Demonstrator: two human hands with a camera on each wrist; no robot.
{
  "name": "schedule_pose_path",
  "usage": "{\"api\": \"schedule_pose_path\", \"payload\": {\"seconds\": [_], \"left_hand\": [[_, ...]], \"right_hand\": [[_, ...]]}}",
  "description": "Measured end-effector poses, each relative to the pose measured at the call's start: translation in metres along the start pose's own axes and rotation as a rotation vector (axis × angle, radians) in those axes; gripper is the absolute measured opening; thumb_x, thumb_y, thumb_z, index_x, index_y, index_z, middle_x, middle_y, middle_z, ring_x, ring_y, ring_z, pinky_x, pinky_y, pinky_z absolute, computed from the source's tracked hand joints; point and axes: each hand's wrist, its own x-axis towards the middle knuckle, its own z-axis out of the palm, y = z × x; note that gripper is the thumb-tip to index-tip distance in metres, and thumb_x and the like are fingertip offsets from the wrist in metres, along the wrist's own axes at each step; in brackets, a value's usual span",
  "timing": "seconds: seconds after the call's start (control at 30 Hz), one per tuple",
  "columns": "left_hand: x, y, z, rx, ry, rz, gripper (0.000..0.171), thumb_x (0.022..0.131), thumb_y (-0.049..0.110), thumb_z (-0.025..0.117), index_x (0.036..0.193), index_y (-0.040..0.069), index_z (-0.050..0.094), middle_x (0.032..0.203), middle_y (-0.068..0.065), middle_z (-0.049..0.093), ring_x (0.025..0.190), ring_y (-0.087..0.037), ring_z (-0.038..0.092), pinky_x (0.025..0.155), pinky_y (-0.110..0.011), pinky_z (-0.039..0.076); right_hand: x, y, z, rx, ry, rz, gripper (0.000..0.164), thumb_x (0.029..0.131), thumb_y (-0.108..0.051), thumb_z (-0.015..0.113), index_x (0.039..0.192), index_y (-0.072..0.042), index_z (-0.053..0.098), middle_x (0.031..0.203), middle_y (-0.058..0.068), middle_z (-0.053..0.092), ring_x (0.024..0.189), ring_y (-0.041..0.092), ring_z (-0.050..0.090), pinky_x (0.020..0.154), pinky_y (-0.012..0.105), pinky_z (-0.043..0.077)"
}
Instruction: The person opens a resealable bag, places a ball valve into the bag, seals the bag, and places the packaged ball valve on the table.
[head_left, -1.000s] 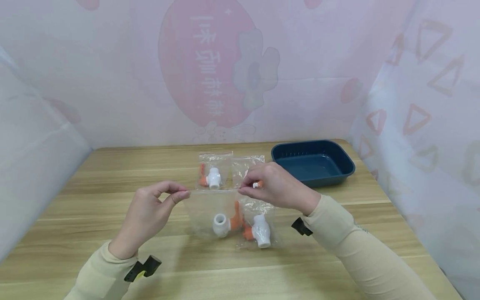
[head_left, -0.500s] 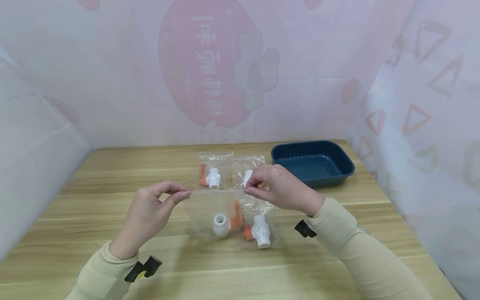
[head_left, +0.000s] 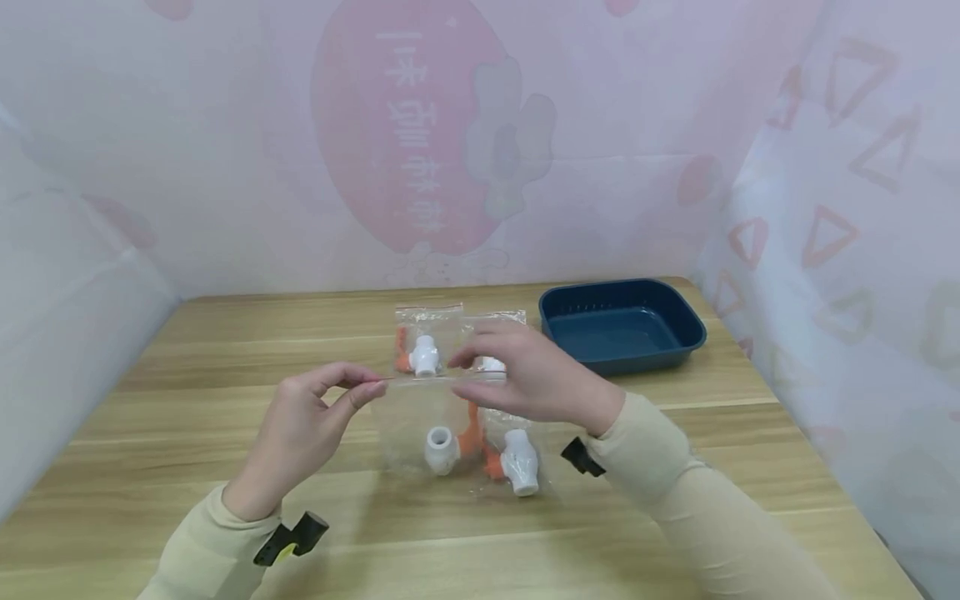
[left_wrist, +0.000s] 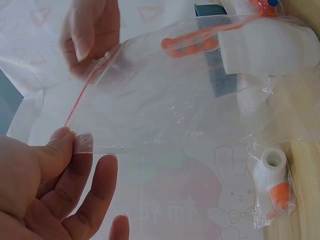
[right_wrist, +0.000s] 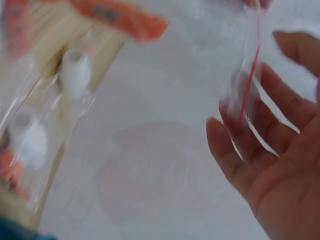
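My left hand [head_left: 303, 429] pinches one top corner of a clear zip bag [head_left: 405, 412] between thumb and forefinger. A red line runs along the bag's top edge. Inside lies a white plastic ball valve [head_left: 441, 452] with an orange handle [left_wrist: 187, 45]. At the bag's other end is my right hand [head_left: 536, 375], thumb and fingers spread apart around the top edge without pinching it. The right wrist view shows the fingers [right_wrist: 235, 167] of that hand loosely bent behind the film. Just right of the held bag lies another bagged valve [head_left: 521, 463].
Two more bagged valves lie farther back: one at left [head_left: 424, 356], the other [head_left: 492, 365] partly covered by my right hand. A dark blue plastic basin [head_left: 626, 329] stands at the back right of the wooden table [head_left: 187, 375]. Printed cloth walls enclose the table's back and sides.
My right hand first slid right along the bag's top edge, then let go and moved back left with thumb and fingers apart. My left hand stays pinching its corner.
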Motion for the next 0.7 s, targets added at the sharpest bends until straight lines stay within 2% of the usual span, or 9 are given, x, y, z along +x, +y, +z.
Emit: {"api": "schedule_pose_path", "payload": {"seconds": [0.1,0.23,0.43,0.7], "left_hand": [[-0.001,0.000,-0.001,-0.003,0.005,0.008,0.013,0.082,0.000,0.079,0.088,0.010,0.075,0.079,0.009,0.071,0.077,-0.007,0.064,0.069,-0.015,0.046],[-0.001,0.001,-0.001,-0.021,0.012,0.017,0.013,0.082,-0.002,0.078,0.088,0.009,0.075,0.080,0.009,0.071,0.078,-0.007,0.064,0.071,-0.015,0.047],[0.000,0.001,-0.003,-0.055,0.026,0.041,0.016,0.081,-0.006,0.077,0.088,0.009,0.075,0.080,0.007,0.071,0.077,-0.007,0.064,0.072,-0.014,0.048],[-0.004,0.001,-0.004,-0.054,0.041,0.036,0.018,0.081,-0.005,0.077,0.089,0.011,0.075,0.081,0.008,0.071,0.076,-0.007,0.064,0.074,-0.014,0.047]], "right_hand": [[0.018,-0.013,0.012,-0.090,0.048,-0.079,0.009,0.089,-0.017,0.076,0.094,-0.011,0.074,0.089,-0.004,0.066,0.082,0.010,0.059,0.076,0.022,0.048],[0.035,-0.027,0.024,-0.129,0.037,-0.098,0.003,0.089,-0.014,0.074,0.086,-0.013,0.074,0.083,-0.005,0.065,0.077,0.008,0.059,0.075,0.020,0.046],[0.047,-0.034,0.034,-0.076,-0.015,-0.039,0.003,0.090,-0.011,0.073,0.090,-0.010,0.076,0.081,-0.005,0.067,0.072,0.009,0.060,0.067,0.017,0.046],[0.050,-0.035,0.035,-0.026,-0.071,0.020,0.003,0.090,-0.012,0.074,0.090,-0.010,0.076,0.083,-0.004,0.069,0.075,0.011,0.063,0.068,0.017,0.047]]}}
